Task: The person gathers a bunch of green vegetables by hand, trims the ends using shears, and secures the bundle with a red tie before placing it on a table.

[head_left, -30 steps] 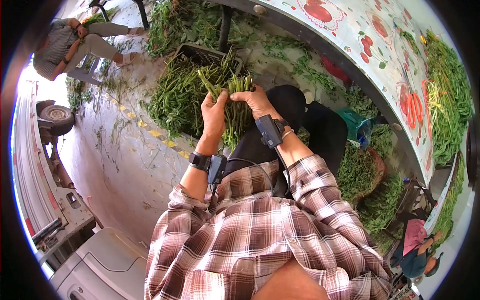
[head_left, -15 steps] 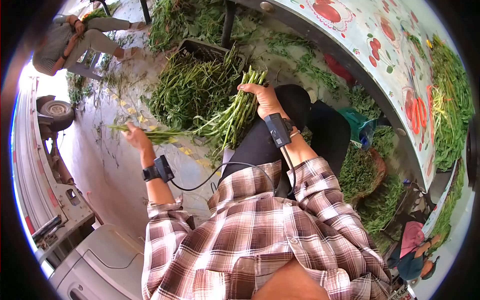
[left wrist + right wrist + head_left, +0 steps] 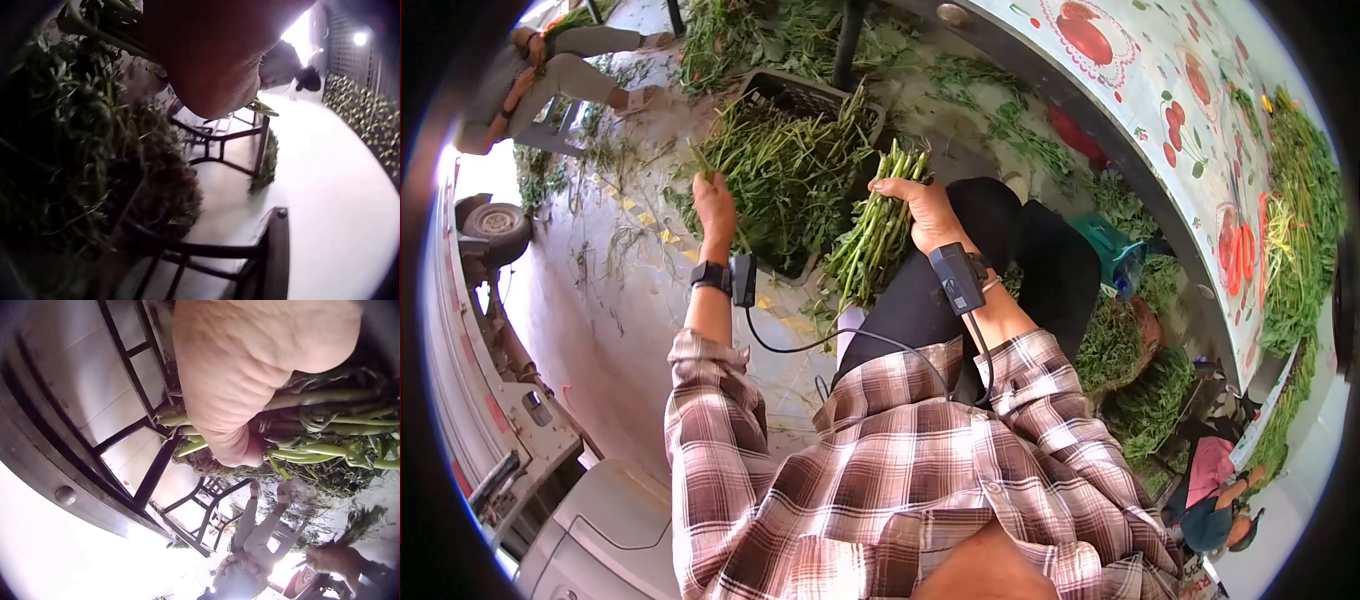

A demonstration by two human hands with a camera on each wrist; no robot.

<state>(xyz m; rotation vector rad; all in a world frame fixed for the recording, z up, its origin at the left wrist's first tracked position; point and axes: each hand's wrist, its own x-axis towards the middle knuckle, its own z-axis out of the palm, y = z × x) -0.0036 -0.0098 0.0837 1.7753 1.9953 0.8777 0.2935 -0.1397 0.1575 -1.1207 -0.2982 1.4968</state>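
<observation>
Littered pale floor (image 3: 625, 330) underneath. Bundle of leafy green stems (image 3: 872, 237) just beside dark-trousered leg (image 3: 910, 318), gripped in right hand (image 3: 930, 210), thumb across it. Left hand (image 3: 715, 210) pinches separate green stem (image 3: 266, 109) near dark plastic crate (image 3: 800, 93) heaped with greens (image 3: 790, 185). Farther right, red-handled scissors (image 3: 1247, 250) on fruit-print tablecloth (image 3: 1145, 110).

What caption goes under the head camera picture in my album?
Right hand gripping bunched stems, left hand beside a crate heaped with greens.
</observation>
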